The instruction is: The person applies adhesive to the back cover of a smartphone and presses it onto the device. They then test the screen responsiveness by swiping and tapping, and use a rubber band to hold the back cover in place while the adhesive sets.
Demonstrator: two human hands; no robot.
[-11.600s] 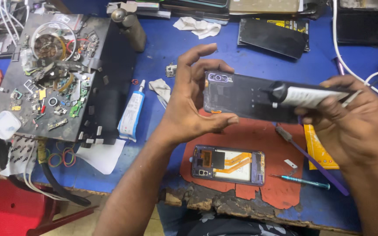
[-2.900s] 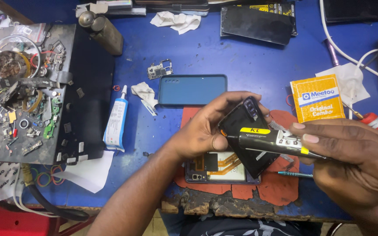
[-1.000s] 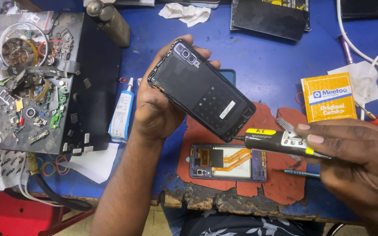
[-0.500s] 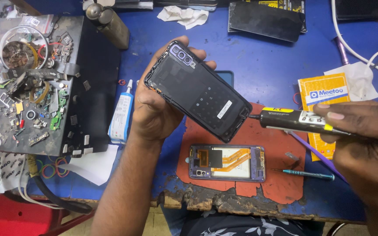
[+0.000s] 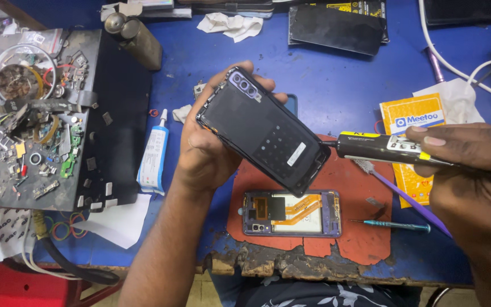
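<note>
I work at a phone repair bench: a worn blue table, a tray of salvaged parts, an opened phone before me.

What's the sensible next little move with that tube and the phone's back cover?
Probably run the glue tube's tip along the back cover's edge: the left hand holds the cover tilted up, inner side showing, and the right hand has the nozzle at its rim.
</note>
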